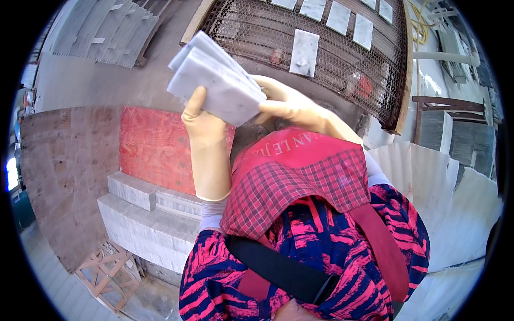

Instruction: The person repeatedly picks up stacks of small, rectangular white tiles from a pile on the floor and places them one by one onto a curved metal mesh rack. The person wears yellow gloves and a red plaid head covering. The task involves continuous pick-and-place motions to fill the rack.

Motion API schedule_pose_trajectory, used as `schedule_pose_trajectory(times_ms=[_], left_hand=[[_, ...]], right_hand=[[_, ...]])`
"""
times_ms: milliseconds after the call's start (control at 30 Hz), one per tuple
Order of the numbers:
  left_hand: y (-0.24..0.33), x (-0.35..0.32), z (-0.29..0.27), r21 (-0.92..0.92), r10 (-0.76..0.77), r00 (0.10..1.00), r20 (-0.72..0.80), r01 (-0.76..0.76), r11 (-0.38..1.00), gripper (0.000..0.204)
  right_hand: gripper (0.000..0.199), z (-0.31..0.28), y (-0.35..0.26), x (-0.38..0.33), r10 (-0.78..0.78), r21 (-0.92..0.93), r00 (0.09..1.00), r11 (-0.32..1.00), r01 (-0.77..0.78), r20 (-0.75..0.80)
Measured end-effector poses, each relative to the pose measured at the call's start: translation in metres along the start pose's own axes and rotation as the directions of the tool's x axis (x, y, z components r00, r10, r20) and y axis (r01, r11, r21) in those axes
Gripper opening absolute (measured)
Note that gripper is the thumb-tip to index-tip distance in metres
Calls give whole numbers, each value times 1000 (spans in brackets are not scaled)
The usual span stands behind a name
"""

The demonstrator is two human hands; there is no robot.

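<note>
In front of my chest, tilted and a little fanned out, is a small stack of white marble tiles (217,88) with grey veins. My left hand (201,115), in a cream rubber glove, grips its near left side; the thumb presses on the front tile and the other fingers are hidden behind. Gloved the same way, my right hand (284,101) closes on the right end of the stack, its fingers at the tile edges. Just beyond the right hand, a single marble tile (304,52) lies on a wire mesh rack (337,64).
More white tiles (338,17) lie farther back on the rack, which has a wooden edge (397,115). A red board (155,144) and long grey stone blocks (147,227) are at my left. Stacked slabs (101,40) stand far left, and a wooden crate (112,275) lower left.
</note>
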State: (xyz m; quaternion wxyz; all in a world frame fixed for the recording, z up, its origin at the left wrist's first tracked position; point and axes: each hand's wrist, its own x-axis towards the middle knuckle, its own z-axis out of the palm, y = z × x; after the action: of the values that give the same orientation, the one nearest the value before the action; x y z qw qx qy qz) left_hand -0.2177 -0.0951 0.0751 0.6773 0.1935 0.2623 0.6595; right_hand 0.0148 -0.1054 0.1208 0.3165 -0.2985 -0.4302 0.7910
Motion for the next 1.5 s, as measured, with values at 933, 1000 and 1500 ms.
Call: schedule_pose_trajectory(times_ms=[933, 1000, 1500], left_hand=[[-62, 38, 49, 101, -237, 971, -24, 238, 966, 73], [-73, 41, 49, 136, -269, 963, -26, 270, 953, 72], [-52, 2, 91, 203, -404, 907, 121, 375, 904, 101]], right_hand=[[110, -10, -26, -4, -98, -576, 881, 788, -215, -463], [115, -23, -22, -4, -42, -482, 871, 845, -231, -490], [58, -129, 15, -75, 22, 99, 671, 992, 77, -741]])
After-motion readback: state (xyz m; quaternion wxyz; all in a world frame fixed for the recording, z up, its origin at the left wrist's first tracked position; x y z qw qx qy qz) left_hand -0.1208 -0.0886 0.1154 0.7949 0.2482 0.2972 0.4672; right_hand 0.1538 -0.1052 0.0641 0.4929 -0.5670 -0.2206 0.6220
